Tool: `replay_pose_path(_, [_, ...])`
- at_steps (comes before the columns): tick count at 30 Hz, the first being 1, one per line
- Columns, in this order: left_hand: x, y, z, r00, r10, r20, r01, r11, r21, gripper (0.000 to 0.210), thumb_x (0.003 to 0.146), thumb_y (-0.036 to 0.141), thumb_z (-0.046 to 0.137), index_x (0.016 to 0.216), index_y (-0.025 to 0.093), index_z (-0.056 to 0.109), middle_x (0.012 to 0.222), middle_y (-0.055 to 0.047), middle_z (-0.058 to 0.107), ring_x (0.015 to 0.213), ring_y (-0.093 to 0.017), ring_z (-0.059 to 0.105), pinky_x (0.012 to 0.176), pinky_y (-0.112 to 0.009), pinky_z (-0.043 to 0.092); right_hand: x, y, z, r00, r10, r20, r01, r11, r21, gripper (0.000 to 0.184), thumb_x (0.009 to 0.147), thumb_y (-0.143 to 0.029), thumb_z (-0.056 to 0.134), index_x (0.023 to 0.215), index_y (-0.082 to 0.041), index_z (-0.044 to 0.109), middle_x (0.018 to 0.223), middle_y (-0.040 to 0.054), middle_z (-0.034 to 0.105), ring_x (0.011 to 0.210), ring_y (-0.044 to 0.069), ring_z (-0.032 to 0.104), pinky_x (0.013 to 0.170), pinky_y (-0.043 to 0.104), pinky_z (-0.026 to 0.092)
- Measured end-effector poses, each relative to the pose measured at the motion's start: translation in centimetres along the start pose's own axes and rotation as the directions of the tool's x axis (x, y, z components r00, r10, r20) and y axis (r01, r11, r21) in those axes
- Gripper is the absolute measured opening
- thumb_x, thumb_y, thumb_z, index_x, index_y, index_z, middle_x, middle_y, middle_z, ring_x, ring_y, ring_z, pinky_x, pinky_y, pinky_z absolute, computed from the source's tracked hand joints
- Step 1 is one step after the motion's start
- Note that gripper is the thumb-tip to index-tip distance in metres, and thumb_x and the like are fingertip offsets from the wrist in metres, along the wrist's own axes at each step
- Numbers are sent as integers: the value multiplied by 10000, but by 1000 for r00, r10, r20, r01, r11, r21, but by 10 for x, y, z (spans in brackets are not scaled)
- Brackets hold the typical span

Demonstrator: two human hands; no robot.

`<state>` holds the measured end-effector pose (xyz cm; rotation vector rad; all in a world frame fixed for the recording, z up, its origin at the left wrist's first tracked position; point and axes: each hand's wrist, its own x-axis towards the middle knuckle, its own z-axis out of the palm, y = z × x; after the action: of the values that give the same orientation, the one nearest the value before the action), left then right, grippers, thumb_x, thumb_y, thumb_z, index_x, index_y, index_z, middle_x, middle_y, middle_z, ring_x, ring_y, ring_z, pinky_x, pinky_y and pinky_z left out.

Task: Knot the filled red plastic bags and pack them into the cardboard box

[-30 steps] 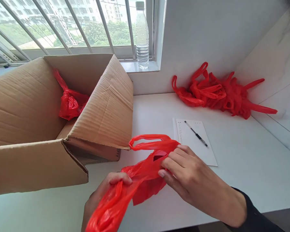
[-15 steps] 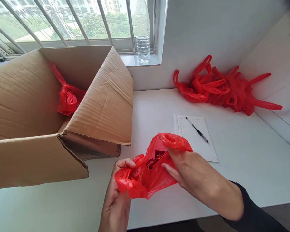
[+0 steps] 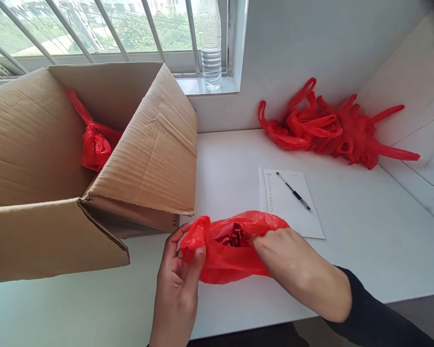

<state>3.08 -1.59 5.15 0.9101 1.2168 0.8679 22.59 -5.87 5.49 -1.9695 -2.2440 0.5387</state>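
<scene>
1 red bag; 1 left hand closed on it; 1 right hand partly inside, grip hidden

Plain black right sleeve, matte cloth, rounded cuff edge, bare wrist

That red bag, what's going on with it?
A person holds a thin red plastic bag open: the left hand pinches its rim, and the right hand dips inside, fingers hidden, beside shiny dark-red things I can't identify. Another red plastic bag sits in the open brown cardboard box, and crumpled red plastic bags lie by the pale wall.
</scene>
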Motion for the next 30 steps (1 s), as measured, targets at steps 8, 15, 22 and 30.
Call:
replay_pose_path(8, [1,23,2,959,-259,111,279,926,-254,482,787,373,809,1234,251,676,1195,-82,734,1103,-285,693,781,-286,613,14,5,-3,975,147,164,-137,988,-71,110,887,-111,594,833,-201,627,692,10,652,536,173,545,465,329,256])
replay_pose_path(15, [-13,46,17,986,-100,130,95,994,47,805,555,284,946,1274,324,585,811,16,739,653,-132,658,661,-186,538,5,7,-11,992,116,55,-110,989,-100,175,887,-49,537,896,-211,602,597,-14,590,460,178,517,448,339,181])
replay_pose_path(22, [1,12,5,996,-77,37,70,983,168,575,764,517,806,1233,262,591,586,57,594,551,-140,573,589,-234,519,16,-10,22,986,-108,127,115,992,-43,244,825,11,522,976,-174,567,699,1,640,508,182,565,437,343,192])
replay_pose_path(30, [-1,7,1,1000,22,-2,-20,922,386,370,796,507,772,1060,265,679,880,-27,739,749,-215,668,686,-268,507,11,-5,17,995,-32,98,27,998,49,198,890,-124,628,1058,-176,539,728,-18,655,565,174,601,473,320,267])
